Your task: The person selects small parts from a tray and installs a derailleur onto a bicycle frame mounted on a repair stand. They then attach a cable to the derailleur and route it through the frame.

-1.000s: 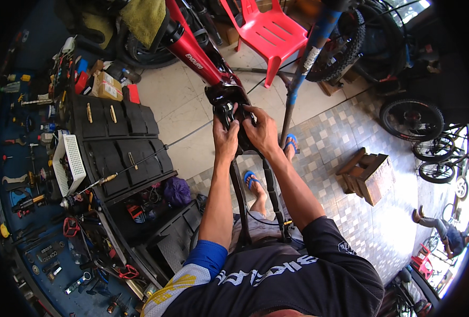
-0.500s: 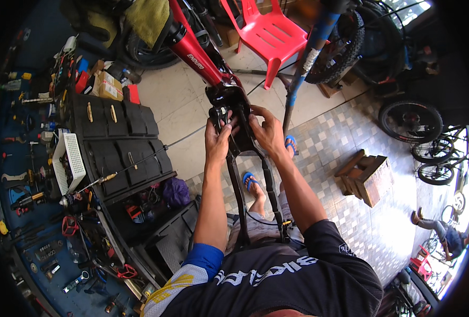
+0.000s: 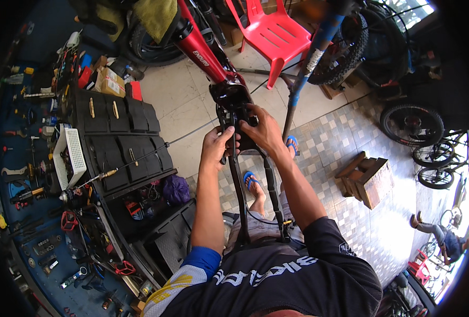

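A glossy red bicycle frame stands in front of me, its lower end dark and hollow. The black two-legged rear swingarm runs from there back toward my waist. My left hand is closed at the swingarm's left side, thumb on top, around a slim black linkage arm; the grip partly hides this piece. My right hand closes over the swingarm's front end, thumb and fingertips pressed in near the frame joint. What lies beneath the fingertips is hidden.
On the left is a blue workbench covered in tools, beside black drawers crossed by a thin rod with a cable. A blue stand post rises right of the frame. Beyond are a red plastic chair, a wooden stool and several bicycles.
My left hand has shifted slightly down and left, and the black linkage arm has swung down alongside the swingarm. My right thumb has moved inward. The view has shifted a little.
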Available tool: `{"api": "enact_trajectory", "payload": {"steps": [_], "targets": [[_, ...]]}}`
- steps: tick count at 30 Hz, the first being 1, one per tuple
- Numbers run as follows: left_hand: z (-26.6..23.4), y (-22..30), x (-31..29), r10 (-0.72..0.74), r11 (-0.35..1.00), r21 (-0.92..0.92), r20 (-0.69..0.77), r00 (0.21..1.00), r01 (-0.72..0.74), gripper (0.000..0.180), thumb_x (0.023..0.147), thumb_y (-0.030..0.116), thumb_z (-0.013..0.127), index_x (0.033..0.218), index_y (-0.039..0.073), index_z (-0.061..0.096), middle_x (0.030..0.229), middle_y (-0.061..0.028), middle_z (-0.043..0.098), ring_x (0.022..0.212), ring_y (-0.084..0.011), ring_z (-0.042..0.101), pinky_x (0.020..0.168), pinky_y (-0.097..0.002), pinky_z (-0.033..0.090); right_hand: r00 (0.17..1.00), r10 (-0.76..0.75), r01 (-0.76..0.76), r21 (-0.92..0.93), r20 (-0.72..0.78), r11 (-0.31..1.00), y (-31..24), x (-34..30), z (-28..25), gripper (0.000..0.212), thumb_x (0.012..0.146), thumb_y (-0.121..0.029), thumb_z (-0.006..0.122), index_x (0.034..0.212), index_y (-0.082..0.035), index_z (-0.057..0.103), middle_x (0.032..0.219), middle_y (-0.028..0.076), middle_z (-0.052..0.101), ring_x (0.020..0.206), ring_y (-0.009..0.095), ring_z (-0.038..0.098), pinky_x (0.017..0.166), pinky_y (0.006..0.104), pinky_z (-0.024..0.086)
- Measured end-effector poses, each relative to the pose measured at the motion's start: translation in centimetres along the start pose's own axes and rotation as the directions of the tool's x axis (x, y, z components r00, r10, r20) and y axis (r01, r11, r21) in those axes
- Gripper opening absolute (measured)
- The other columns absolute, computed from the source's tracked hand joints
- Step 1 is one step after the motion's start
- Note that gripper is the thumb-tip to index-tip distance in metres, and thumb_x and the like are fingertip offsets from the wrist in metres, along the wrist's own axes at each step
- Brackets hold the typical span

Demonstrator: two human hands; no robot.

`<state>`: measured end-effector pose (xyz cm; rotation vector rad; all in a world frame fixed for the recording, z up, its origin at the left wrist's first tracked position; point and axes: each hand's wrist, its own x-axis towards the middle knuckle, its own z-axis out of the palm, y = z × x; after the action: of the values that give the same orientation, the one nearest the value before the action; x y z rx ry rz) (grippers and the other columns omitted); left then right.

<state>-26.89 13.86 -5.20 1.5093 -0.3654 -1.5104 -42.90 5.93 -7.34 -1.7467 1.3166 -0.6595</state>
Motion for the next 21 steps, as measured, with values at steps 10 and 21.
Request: {"api": "enact_trajectory", "payload": {"steps": [10, 21], "targets": [[1.5, 1.1, 0.3, 0.029, 0.995, 0.093, 0.013, 0.999, -0.03, 0.03, 0.088, 0.017, 0.075, 0.105, 0.0, 0.057, 0.078, -0.0075, 0.063, 0.057, -0.0159, 0.065, 0.05, -0.0313, 0.058, 0.994, 0.105, -0.101, -0.095, 0.034, 0.99, 0.3, 1.1, 1.3, 0.064, 0.081, -0.031, 0.073, 0.137, -0.011, 0.048, 0.102, 0.017, 0.075, 0.094, 0.04, 0.071, 0.081, 0.0474, 0.055], [2.3, -0.7, 0.4, 0.127, 0.98, 0.172, -0.144, 0.981, -0.102, 0.054, 0.087, 0.012, 0.074, 0.118, -0.003, 0.032, 0.09, -0.0187, 0.064, 0.054, -0.0213, 0.065, 0.044, -0.0366, 0.057, 0.997, 0.065, -0.068, -0.082, -0.028, 0.994, 0.5, -0.8, 1.9, 0.06, 0.084, -0.027, 0.067, 0.139, -0.012, 0.048, 0.096, 0.021, 0.073, 0.088, 0.043, 0.07, 0.076, 0.0499, 0.054]]}}
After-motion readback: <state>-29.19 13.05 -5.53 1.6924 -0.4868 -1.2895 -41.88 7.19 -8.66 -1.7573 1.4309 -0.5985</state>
